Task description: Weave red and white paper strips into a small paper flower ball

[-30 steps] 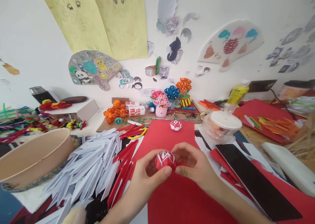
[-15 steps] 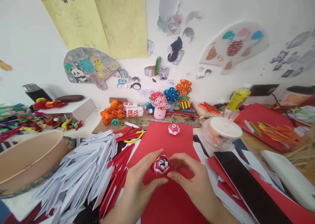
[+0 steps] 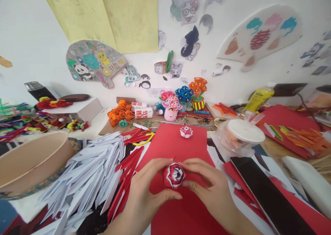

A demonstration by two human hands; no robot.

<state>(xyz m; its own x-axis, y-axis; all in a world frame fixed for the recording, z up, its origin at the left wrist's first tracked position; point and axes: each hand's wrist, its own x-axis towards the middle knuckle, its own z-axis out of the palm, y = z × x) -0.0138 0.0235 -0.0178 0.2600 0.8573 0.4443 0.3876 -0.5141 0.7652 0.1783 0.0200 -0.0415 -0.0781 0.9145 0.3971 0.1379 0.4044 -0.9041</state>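
Note:
A round red-and-white folded paper flower point(image 3: 174, 175) is held between both hands, above a sheet of red paper point(image 3: 165, 142). My left hand point(image 3: 148, 185) curves round its left side, forefinger at the top and thumb along the bottom. From the right, my right hand point(image 3: 207, 178) grips it with thumb and fingers at its edge. The flower's hollow centre, ringed by white-edged points, tilts toward the right. Farther back on the red sheet sits a smaller red-and-white paper flower point(image 3: 186, 131), touched by neither hand.
Left of the sheet lie piled white paper strips point(image 3: 90, 169), red strips point(image 3: 129, 173) and a round wooden container point(image 3: 33, 159). To the right are a black phone-like slab point(image 3: 269, 193) and a lidded plastic cup point(image 3: 244, 133). Pipe-cleaner flowers point(image 3: 172, 105) stand at the back.
The paper flower has turned a little, its centre now facing more to the right. My right fingers have shifted onto its upper edge. The whole view has moved slightly.

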